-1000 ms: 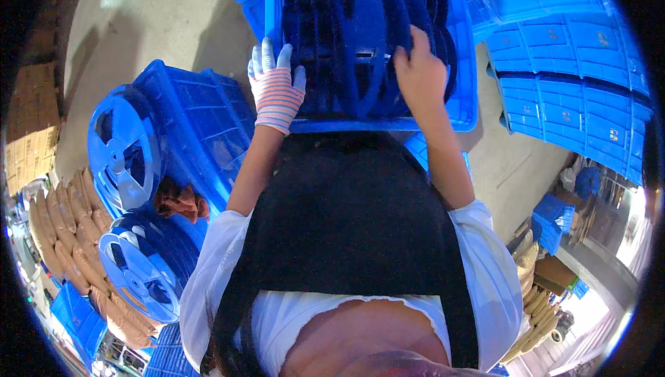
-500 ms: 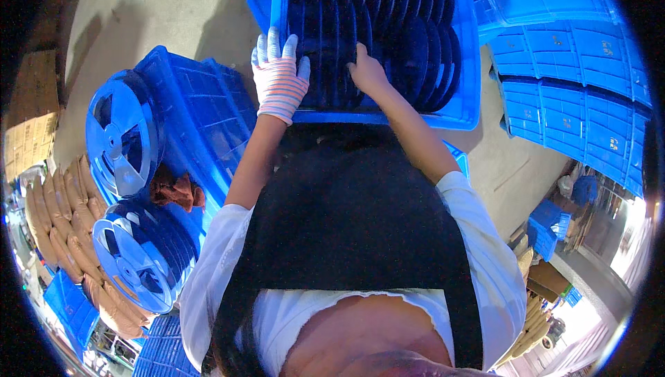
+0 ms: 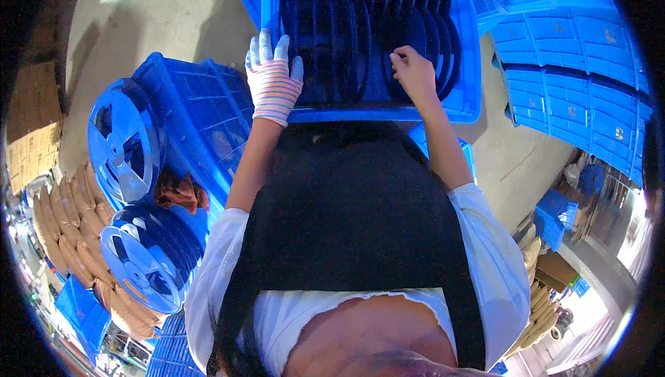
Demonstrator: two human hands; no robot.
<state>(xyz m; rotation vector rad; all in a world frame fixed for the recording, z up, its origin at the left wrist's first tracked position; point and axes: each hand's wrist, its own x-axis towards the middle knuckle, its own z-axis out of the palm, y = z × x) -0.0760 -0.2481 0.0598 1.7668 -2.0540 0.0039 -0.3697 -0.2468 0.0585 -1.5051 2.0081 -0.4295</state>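
Observation:
A blue plastic crate (image 3: 470, 75) in front of me holds two rows of dark reels (image 3: 332, 44) standing on edge. My left hand (image 3: 274, 87), in a striped white glove with blue fingertips, lies with fingers stretched over the crate's left wall. My bare right hand (image 3: 417, 77) is inside the crate at the right of the near row. Its fingers are curled and closed at the edge of a dark reel (image 3: 415, 30); the far side of the grip is hidden. A gap separates this reel from those on its left.
At my left, large blue reels (image 3: 123, 143) and a brown cloth (image 3: 181, 192) lie on a blue crate (image 3: 197, 110). Tan sacks (image 3: 76, 231) are piled beyond. Stacked blue crates (image 3: 575, 93) stand at the right. Black apron fabric (image 3: 346, 204) covers my front.
My right hand has moved right across the near row, and a gap now shows between the reels. My left hand stays on the crate wall. The view has shifted slightly.

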